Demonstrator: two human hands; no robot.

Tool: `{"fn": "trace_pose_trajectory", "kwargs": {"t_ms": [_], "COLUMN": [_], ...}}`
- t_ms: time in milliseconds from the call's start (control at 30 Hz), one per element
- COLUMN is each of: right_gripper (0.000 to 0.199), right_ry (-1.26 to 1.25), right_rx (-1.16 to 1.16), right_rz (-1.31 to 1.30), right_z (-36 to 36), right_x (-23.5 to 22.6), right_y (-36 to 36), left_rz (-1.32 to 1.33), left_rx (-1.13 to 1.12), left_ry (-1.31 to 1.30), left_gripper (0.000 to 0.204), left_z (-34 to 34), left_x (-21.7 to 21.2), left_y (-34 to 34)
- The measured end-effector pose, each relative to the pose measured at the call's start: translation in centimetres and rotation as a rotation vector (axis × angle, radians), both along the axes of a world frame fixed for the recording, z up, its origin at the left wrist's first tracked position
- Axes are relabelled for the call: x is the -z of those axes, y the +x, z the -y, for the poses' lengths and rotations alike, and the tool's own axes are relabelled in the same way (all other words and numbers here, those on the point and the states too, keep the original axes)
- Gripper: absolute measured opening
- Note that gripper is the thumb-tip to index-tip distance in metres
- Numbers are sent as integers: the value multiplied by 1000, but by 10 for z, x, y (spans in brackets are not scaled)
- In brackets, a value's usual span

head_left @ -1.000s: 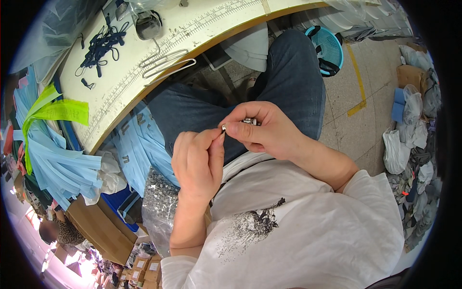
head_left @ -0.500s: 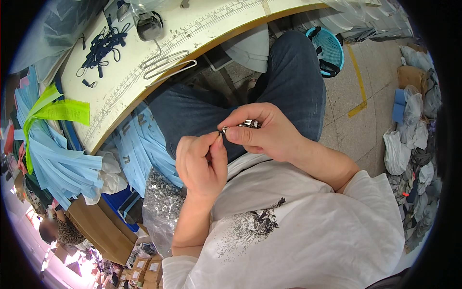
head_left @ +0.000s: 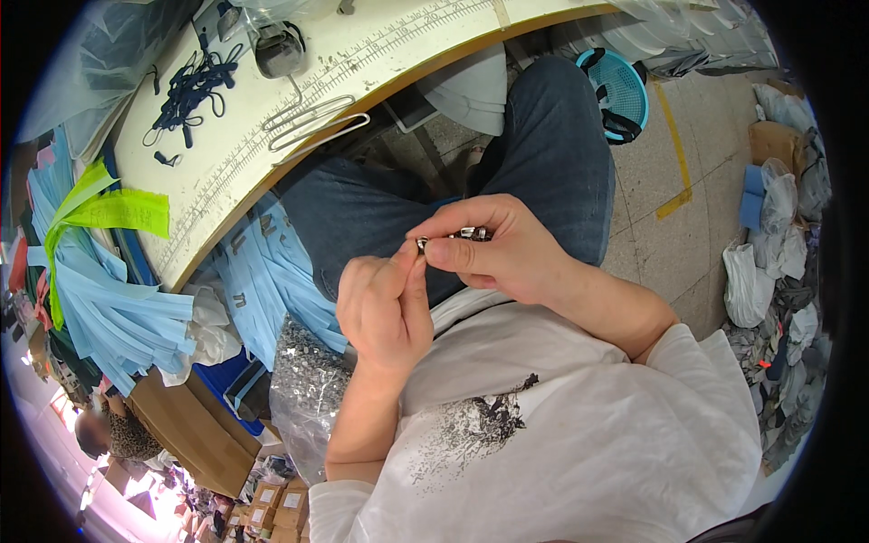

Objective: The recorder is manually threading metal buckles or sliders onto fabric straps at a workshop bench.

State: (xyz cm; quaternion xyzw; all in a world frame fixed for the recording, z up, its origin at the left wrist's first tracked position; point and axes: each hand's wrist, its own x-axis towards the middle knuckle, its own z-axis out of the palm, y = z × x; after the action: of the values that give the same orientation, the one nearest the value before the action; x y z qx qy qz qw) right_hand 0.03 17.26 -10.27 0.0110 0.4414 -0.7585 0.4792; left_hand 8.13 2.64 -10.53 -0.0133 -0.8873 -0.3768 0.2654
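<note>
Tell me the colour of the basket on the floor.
The basket is turquoise blue, with open mesh walls; the head view shows it.

Left hand [head_left: 380, 308] and right hand [head_left: 493, 249] meet above the lap, worktable [head_left: 380, 63] beyond.

white worktable [head_left: 380, 54], tiled floor [head_left: 670, 244]

White worktable [head_left: 380, 54], dark cords [head_left: 195, 86], blue fabric strips [head_left: 109, 308], teal basket [head_left: 625, 90].
</note>
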Motion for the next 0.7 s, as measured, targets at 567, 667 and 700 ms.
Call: {"fn": "trace_pose_trajectory", "kwargs": {"t_ms": [567,667,700], "right_gripper": [19,22,22], "right_ry": [-64,29,30], "right_rx": [-13,47,50], "right_rz": [94,-9,-9], "right_z": [-1,1,-1], "right_x": [-3,4,5], "right_y": [-1,3,3], "left_rz": [-30,-26,-15], "left_rx": [125,122,122], "left_ry": [-52,-39,-28], "left_gripper": [32,31,31], "left_z": [15,17,18], "left_x": [-2,-2,-2], "left_y": [-10,-7,-5]}}
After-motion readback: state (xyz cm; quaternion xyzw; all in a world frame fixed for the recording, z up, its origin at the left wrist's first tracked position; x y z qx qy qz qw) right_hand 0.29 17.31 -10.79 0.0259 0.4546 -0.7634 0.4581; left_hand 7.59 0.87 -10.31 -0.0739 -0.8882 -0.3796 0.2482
